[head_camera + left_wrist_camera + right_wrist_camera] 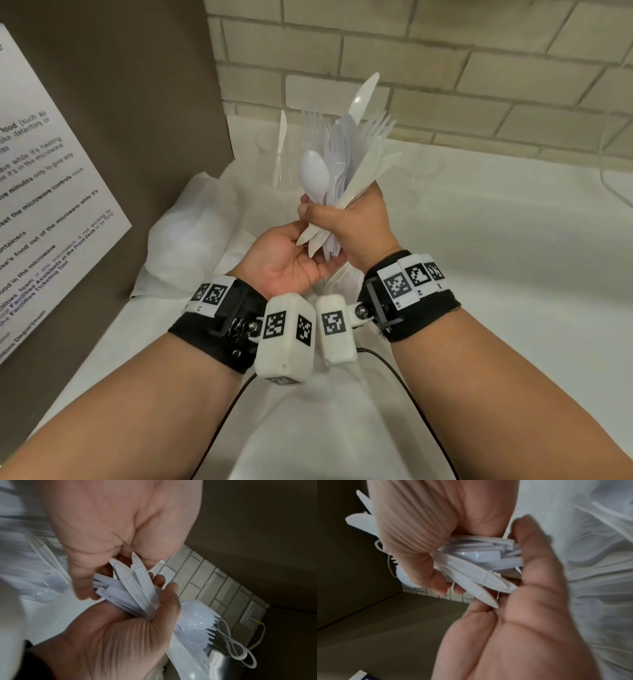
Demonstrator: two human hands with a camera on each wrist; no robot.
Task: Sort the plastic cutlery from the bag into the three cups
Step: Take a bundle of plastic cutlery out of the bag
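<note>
R hand (356, 222) – grips cutlery bundle (339, 161)

A printed notice (51, 192) hangs left; a white cable (240, 649) loops beside the tiled wall (445, 68).

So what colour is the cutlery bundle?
White, all of the cutlery bundle; clearest in the head view.

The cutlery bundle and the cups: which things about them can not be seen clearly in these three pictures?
- Cups: head view, clear plastic on white, partly behind the cutlery bundle; their number and contents are unclear.
- Count of pieces: overlapping in every view; the right hand covers the middle.
- Handle ends: left hand partly hides them.
- Bag: right wrist view, blurred, cut by the edge.
</note>
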